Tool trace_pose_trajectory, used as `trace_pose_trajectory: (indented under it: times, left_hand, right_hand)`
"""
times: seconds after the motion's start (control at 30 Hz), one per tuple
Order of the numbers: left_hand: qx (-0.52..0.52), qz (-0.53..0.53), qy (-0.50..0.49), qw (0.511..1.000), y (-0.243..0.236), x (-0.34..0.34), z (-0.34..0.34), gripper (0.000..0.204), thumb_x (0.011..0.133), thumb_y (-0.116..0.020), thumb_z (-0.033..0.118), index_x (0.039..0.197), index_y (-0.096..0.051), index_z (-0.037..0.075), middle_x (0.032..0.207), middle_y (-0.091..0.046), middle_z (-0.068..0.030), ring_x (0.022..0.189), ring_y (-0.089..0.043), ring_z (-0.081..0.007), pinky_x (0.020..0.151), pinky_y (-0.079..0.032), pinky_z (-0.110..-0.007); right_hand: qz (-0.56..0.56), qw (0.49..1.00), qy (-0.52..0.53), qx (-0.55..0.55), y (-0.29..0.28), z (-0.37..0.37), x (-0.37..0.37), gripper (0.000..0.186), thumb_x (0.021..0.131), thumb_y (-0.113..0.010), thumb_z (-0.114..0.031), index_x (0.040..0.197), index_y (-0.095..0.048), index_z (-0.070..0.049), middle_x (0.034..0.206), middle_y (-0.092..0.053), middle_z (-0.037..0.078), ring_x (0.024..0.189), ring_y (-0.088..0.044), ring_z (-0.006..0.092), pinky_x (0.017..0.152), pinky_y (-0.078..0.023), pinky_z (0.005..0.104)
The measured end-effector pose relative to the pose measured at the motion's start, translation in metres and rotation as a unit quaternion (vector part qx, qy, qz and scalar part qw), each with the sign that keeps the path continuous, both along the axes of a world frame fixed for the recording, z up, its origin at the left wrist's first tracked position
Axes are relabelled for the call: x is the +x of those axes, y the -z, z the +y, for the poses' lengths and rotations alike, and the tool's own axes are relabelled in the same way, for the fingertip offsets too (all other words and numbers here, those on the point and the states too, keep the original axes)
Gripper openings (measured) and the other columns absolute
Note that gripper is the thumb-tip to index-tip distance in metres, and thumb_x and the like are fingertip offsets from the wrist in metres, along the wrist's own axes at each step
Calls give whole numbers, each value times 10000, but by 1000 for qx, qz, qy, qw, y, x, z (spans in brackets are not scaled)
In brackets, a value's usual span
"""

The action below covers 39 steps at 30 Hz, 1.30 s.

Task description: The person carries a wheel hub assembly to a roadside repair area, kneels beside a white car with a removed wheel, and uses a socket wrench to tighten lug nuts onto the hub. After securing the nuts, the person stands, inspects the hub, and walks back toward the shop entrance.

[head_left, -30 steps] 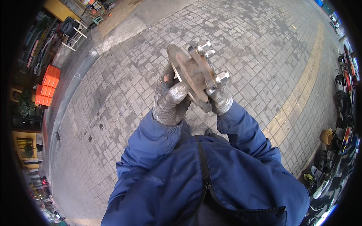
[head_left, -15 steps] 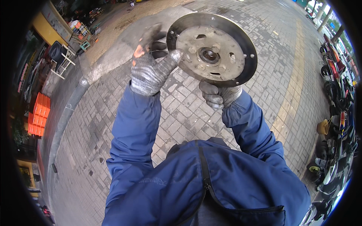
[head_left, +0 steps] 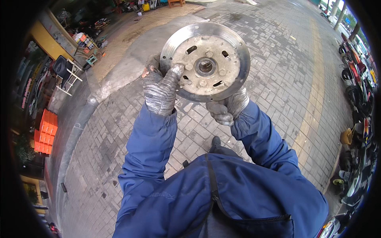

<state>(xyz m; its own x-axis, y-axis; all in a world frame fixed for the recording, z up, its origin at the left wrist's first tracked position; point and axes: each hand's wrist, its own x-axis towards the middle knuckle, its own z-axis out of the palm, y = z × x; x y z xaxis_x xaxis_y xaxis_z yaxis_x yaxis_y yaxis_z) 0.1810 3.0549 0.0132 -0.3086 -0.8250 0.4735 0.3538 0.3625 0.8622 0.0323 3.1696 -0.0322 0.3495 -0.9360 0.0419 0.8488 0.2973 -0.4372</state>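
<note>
A round metal hub plate is held up in front of me, its face turned toward me. It has a shiny outer rim, a dull grey inner disc with slots and bolt heads, and a ringed bore in the middle. My left hand, in a worn, dirty grey knit glove, grips the left rim, thumb on the face and fingers behind. Beneath the lower right rim, my right hand is closed in the same kind of glove. Its fingers are curled and partly hidden by the plate, which it seems to support from behind.
Grey paving spreads around me, and a curb curves along the left. Beyond it are stacked orange crates and a chair with a pale frame. Parked two-wheelers line the right side, near a tan bucket.
My left hand has closed from spread fingers onto the left rim. The plate has shifted left and tilted to face me more squarely. My right hand has moved slightly lower with it.
</note>
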Motion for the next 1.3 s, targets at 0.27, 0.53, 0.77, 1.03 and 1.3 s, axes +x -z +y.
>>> trace_pose_trajectory:
  times: [0.27,0.53,0.77,1.03,1.3]
  left_hand:
    - [-48,-62,-86,993,-9,-57,-109,305,758,-642,68,1023,-541,-46,824,-610,-110,671,-572,-137,573,-484,-267]
    - [-46,-28,-81,995,-11,-86,-152,329,756,-646,54,1038,-506,-40,866,-614,-118,693,-585,-123,586,-482,-240]
    - [-88,-28,-68,993,-16,-89,-159,306,759,-648,56,1004,-482,-26,822,-605,-112,671,-587,-115,568,-479,-233]
    - [-87,47,-40,994,-12,-96,-175,279,760,-672,108,948,-493,5,792,-584,-81,680,-559,-109,612,-466,-244]
    - [-77,43,-94,992,-12,-98,-193,306,717,-738,179,877,-558,-10,762,-593,-53,688,-528,-103,651,-449,-256]
  right_hand:
    - [-17,996,27,78,0,-135,-60,748,787,-312,-702,1145,-503,-74,474,-454,167,251,-309,169,192,-255,274]
    - [4,998,-48,36,2,-195,-99,704,813,-305,-666,1091,-521,-56,444,-434,153,250,-338,181,197,-271,272]
    - [46,998,-12,44,-2,-216,-107,683,826,-338,-633,1098,-518,-33,451,-449,150,253,-348,169,202,-287,264]
    - [135,987,83,-18,-10,-229,-113,763,811,-336,-665,1116,-493,17,604,-572,193,282,-383,148,217,-308,234]
    - [165,978,122,-28,8,-235,-118,770,795,-380,-667,1103,-486,30,577,-565,159,329,-478,187,237,-348,265]
